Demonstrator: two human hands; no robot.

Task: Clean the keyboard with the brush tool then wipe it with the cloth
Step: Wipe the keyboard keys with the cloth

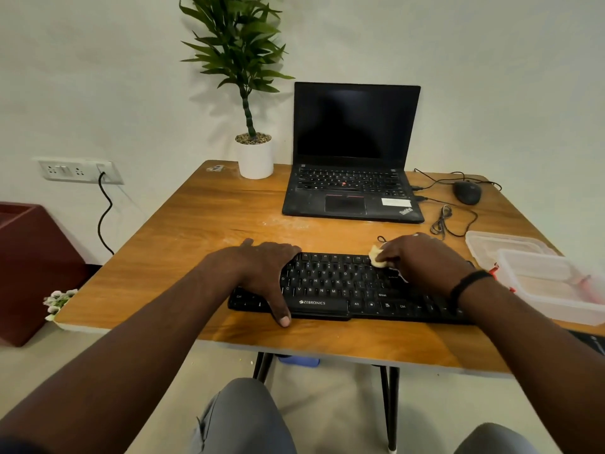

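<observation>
A black keyboard (334, 285) lies across the near part of the wooden table (203, 224). My left hand (262, 273) rests flat over the keyboard's left end, thumb hooked over its front edge, holding it down. My right hand (422, 262) is closed on a small pale yellow cloth (378, 257) and presses it on the upper right keys. No brush tool is visible.
An open black laptop (353, 158) stands behind the keyboard, a potted plant (253, 155) to its left. A wired mouse (467, 191) and loose cables (445, 221) lie at the right. Two clear plastic containers (540, 273) sit near the right edge.
</observation>
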